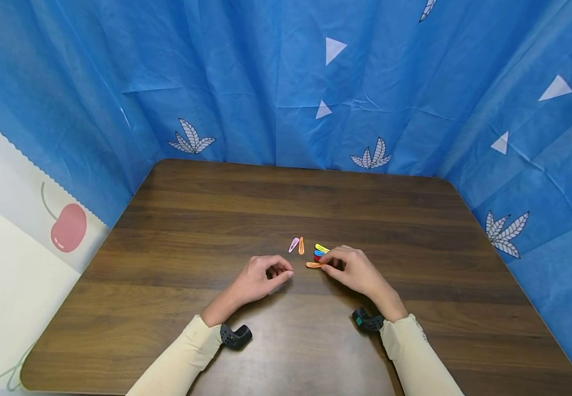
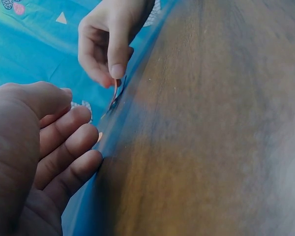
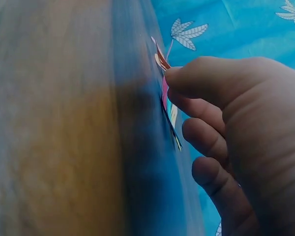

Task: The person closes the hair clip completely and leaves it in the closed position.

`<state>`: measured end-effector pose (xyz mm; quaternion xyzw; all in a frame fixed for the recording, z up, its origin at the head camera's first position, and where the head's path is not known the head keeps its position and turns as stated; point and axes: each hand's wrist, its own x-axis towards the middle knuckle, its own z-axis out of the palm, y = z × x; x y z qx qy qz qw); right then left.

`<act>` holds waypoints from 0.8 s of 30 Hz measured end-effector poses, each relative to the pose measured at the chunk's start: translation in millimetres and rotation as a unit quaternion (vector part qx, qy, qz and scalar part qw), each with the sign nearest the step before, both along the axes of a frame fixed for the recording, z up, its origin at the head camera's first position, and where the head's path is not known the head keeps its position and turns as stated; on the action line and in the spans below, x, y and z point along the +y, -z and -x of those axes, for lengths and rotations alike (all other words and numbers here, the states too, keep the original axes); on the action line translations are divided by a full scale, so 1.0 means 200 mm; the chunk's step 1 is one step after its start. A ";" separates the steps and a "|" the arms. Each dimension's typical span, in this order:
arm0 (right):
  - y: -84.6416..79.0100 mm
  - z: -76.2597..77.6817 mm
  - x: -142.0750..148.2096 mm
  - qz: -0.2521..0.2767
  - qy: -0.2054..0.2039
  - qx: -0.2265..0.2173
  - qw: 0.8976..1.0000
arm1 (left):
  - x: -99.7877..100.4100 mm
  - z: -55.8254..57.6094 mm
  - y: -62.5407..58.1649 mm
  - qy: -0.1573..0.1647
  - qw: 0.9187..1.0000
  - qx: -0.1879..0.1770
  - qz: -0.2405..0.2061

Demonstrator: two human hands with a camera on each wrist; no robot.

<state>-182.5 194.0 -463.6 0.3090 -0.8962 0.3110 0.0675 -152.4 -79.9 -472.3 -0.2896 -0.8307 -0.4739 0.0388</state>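
Between thumb and forefinger my right hand (image 1: 357,272) pinches an orange snap hair clip (image 1: 312,265) low over the table. Beside those fingers lie a yellow clip (image 1: 320,247), a blue clip (image 1: 319,253) and a red clip (image 1: 317,258), partly covered by the hand. To their left, a pale purple clip (image 1: 293,245) and another orange clip (image 1: 301,246) lie close together. My left hand (image 1: 261,279) hovers near the tabletop, left of the clips, its fingers loosely bent around nothing. In the right wrist view the pinched orange clip (image 3: 161,61) shows at the thumb tip.
The brown wooden table (image 1: 207,220) has rounded corners at the back. A blue patterned curtain (image 1: 246,82) hangs behind it and along its right side. Pale cloth with a cherry print (image 1: 68,228) hangs at the left. Both wrists wear dark bands.
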 end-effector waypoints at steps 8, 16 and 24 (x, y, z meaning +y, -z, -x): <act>-0.01 0.00 0.02 -0.023 -0.005 -0.006 1.000 | 0.00 0.00 0.00 -0.001 1.000 -0.003 0.004; -0.01 0.01 0.04 -0.044 0.000 -0.005 0.999 | 0.00 0.00 0.00 0.001 1.000 0.004 0.006; -0.02 0.00 0.05 -0.053 0.007 -0.002 0.999 | 0.00 0.00 0.00 0.004 1.000 0.010 0.003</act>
